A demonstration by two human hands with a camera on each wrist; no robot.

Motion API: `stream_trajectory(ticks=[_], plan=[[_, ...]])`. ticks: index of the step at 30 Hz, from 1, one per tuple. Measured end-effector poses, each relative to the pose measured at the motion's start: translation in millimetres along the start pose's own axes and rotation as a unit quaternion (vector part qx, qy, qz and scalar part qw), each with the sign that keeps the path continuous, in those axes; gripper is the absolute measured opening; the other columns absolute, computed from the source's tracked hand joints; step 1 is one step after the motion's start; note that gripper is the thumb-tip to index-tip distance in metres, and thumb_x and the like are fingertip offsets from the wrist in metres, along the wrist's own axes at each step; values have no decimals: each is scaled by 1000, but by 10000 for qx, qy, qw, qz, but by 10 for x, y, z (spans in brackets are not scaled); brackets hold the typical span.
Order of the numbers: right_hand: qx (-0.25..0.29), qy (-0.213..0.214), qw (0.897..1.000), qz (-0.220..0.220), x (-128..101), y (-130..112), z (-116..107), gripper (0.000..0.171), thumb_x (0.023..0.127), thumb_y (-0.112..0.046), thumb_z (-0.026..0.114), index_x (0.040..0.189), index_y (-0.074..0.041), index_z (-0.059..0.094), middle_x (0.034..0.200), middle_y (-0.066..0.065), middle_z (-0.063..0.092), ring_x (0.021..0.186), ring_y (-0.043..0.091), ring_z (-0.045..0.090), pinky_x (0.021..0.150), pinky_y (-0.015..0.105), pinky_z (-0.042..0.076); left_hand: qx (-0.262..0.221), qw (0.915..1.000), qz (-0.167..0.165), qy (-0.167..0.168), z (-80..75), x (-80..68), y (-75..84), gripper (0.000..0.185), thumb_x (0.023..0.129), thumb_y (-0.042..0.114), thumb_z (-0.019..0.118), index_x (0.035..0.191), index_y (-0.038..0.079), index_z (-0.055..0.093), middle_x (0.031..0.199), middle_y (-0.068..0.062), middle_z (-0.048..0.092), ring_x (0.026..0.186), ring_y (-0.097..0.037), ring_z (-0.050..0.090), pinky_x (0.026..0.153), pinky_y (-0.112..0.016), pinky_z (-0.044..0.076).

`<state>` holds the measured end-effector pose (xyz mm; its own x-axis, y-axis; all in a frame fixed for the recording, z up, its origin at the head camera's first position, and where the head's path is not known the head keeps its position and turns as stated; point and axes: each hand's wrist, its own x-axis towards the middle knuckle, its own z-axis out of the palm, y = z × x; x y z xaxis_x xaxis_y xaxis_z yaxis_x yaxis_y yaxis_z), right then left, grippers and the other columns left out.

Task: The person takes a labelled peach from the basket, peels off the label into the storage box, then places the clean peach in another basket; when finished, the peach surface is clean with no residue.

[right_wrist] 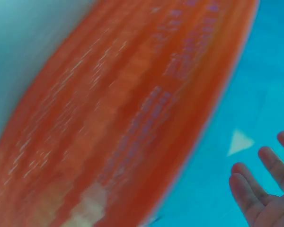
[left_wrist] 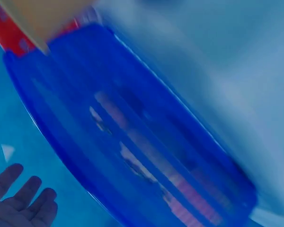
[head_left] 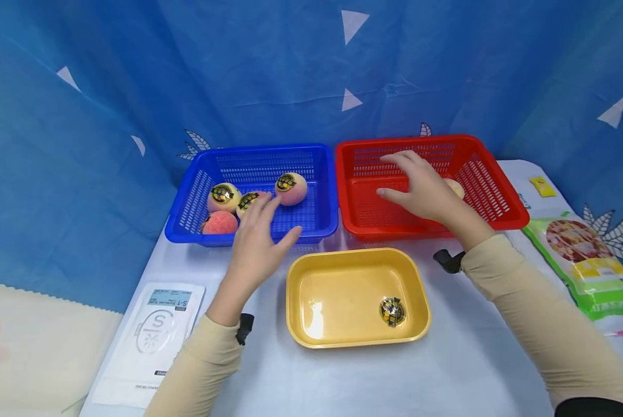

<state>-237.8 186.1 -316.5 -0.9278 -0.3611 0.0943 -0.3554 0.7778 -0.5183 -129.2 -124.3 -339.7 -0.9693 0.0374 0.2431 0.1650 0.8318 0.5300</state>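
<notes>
The left hand (head_left: 257, 234), fingers spread, hovers over the blue basket (head_left: 254, 234) of peaches (head_left: 291, 188). The right hand (head_left: 423, 188), also empty, hovers over the red basket (head_left: 494, 200).

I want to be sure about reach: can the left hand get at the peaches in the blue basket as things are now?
Probably yes. The left hand hovers open at the blue basket, whose top is uncovered, and the peaches lie just beyond its fingertips with nothing in between.

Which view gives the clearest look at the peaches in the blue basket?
The head view: four peaches sit sharp and countable in the blue basket, just beyond the left hand. The left wrist view shows them only as pinkish motion-blurred streaks inside the basket. The right wrist view shows none of them.
</notes>
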Motion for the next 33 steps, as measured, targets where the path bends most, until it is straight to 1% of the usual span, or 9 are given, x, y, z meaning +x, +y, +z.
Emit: stream_trajectory(ticks=[3, 7, 10, 14, 17, 22, 25, 29, 33], plan=[[153, -139, 9989, -418, 78, -261, 96, 67, 91, -34, 71, 149, -20, 42, 152, 9, 40, 141, 33, 38, 107, 60, 43, 136, 9985, -531, 68, -159, -47, -238, 79, 90, 44, 70, 153, 10, 36, 162, -15, 28, 151, -39, 22, 119, -63, 21], [263, -439, 9957, -768, 212, -590, 249, 66, 91, -35, 71, 149, -21, 43, 152, 7, 41, 142, 29, 38, 113, 54, 40, 311, 9931, -1125, 64, -310, -83, -536, 92, 89, 47, 71, 158, 9, 24, 165, -19, 17, 151, -44, 14, 117, -69, 18], [379, -666, 9934, -859, 323, -773, 407, 67, 91, -36, 71, 149, -21, 43, 151, 5, 41, 142, 27, 39, 114, 50, 40, 379, 9880, -1499, 36, -395, -93, -704, 97, 89, 50, 68, 159, 7, 16, 165, -21, 11, 152, -46, 8, 116, -71, 16], [611, -922, 9898, -902, 476, -940, 661, 67, 91, -38, 70, 149, -22, 42, 150, 4, 41, 141, 25, 41, 112, 47, 43, 373, 9825, -1823, 50, -462, -92, -878, 100, 90, 57, 64, 159, 4, 14, 165, -24, 6, 152, -47, 3, 116, -72, 13], [783, -1068, 9861, -1001, 583, -1054, 849, 65, 92, -38, 69, 149, -20, 43, 149, 5, 42, 140, 26, 43, 112, 47, 44, 344, 9782, -2044, 94, -483, -95, -986, 106, 87, 63, 63, 159, 3, 12, 166, -24, -2, 152, -46, -2, 117, -71, 10], [880, -1281, 9823, -1050, 746, -1212, 1136, 65, 92, -38, 69, 148, -18, 42, 152, 6, 40, 143, 26, 40, 114, 46, 41, 400, 9691, -2434, 76, -498, -93, -1119, 123, 79, 75, 63, 159, 3, 2, 165, -22, -14, 152, -45, -12, 118, -70, 6], [911, -1389, 9804, -1061, 836, -1283, 1282, 66, 92, -36, 70, 148, -16, 42, 145, 9, 45, 134, 27, 47, 111, 44, 45, 384, 9645, -2611, -50, -506, -90, -1172, 132, 75, 79, 63, 158, 2, -5, 164, -22, -18, 151, -46, -15, 118, -70, 6], [869, -1428, 9801, -1068, 930, -1357, 1423, 66, 92, -35, 70, 148, -13, 42, 144, 10, 48, 132, 27, 48, 112, 43, 42, 315, 9624, -2688, -211, -504, -85, -1221, 138, 72, 81, 63, 157, 0, -11, 163, -24, -18, 151, -47, -15, 118, -70, 7], [814, -1457, 9803, -1056, 1003, -1416, 1533, 68, 92, -34, 70, 148, -10, 41, 152, 8, 44, 144, 24, 38, 120, 39, 32, 256, 9627, -2680, -266, -506, -86, -1246, 139, 72, 81, 64, 156, 0, -13, 163, -23, -19, 151, -46, -16, 117, -70, 8]])
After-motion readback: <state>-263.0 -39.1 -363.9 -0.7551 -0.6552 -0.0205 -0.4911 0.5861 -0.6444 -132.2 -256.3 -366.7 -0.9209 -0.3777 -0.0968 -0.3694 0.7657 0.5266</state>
